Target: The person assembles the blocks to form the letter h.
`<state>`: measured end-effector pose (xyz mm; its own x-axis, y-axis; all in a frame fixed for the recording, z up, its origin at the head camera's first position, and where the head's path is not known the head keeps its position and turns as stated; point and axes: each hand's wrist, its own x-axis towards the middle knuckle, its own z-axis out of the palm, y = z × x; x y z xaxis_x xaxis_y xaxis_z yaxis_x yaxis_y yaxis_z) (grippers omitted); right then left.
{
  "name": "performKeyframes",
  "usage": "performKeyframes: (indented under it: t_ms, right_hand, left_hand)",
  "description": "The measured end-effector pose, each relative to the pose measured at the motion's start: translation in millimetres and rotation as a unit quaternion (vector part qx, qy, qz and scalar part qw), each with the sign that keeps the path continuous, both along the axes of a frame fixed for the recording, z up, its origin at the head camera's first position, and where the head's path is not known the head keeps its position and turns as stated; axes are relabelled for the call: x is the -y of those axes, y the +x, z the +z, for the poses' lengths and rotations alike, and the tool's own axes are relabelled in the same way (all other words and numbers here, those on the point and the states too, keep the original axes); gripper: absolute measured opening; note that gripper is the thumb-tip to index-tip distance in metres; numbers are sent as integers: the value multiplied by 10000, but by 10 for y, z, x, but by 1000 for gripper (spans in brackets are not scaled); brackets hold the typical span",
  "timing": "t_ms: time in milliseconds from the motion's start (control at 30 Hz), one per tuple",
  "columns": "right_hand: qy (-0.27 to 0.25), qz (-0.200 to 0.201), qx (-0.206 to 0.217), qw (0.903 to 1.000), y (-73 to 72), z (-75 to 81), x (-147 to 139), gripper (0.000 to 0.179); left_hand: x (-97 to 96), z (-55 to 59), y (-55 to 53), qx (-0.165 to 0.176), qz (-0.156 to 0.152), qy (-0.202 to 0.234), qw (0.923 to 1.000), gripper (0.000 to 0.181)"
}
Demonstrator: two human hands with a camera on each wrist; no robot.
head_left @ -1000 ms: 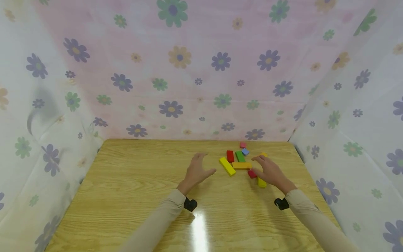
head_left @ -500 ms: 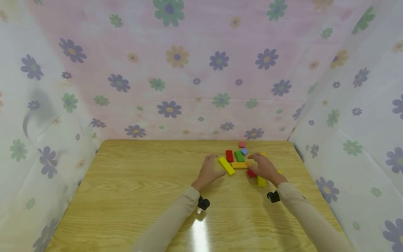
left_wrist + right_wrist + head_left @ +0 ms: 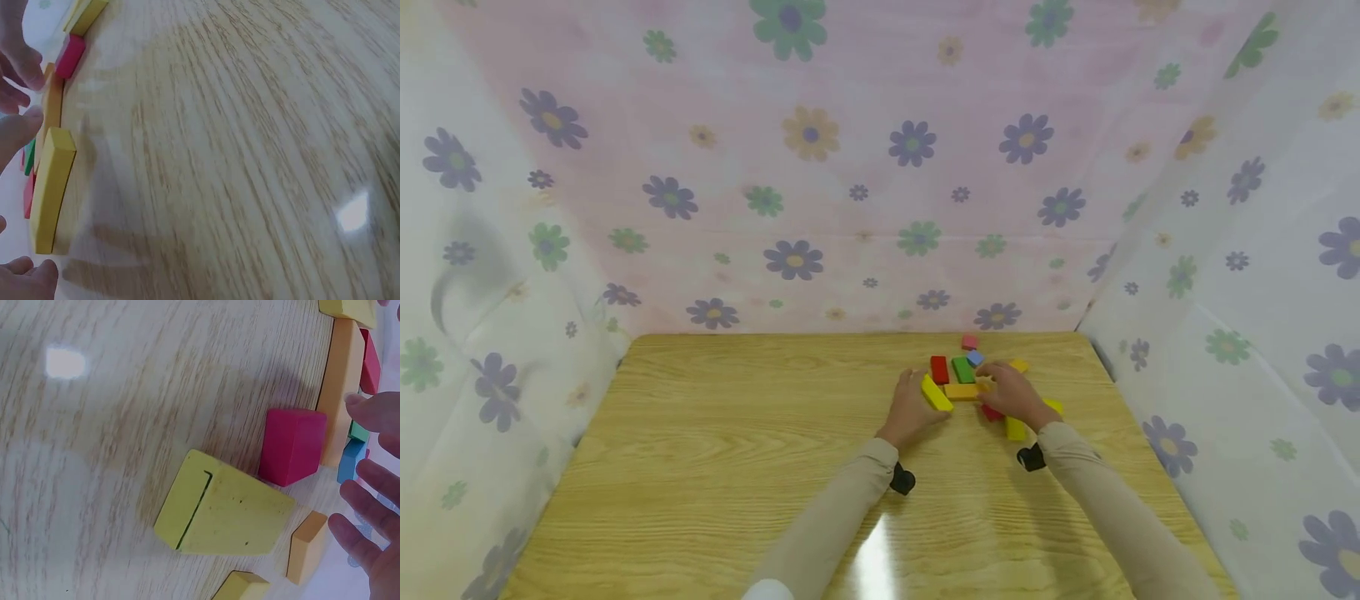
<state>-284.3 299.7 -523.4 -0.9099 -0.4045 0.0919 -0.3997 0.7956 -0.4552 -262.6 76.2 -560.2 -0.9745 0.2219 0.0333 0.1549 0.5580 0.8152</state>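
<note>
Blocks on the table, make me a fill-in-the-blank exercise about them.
The left hand is closest to a long ____ block. In the head view, just left of the green block lies a ____ block. The block nearest the pink block is ____. In the right wrist view, the thumb tip of the right hand overlaps a long ____ block.

Missing words: yellow; red; blue; orange.

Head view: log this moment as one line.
left hand: around yellow block | right hand: at long orange block | contact: unclear
</note>
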Motion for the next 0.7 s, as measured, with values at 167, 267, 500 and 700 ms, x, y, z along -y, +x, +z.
performKeyframes:
  t_ms: [167, 267, 500, 700]
  right_hand:
    - [89, 32, 52, 9999, -27, 19, 52, 39]
    - [195, 116, 53, 9997, -36, 36, 100, 38]
    - [285, 253, 181, 9991, -89, 25, 162, 36]
    - [443, 259, 108, 9986, -131, -21, 126, 33]
  left_hand:
    - [-46, -8, 21, 51, -38, -80, 9999, 88]
    - [-42, -34, 11, -51, 19, -137, 9999, 84]
    - [42, -62, -29, -132, 123, -133, 9997, 74]
    - [128, 18, 9, -53, -243, 134, 9996, 75]
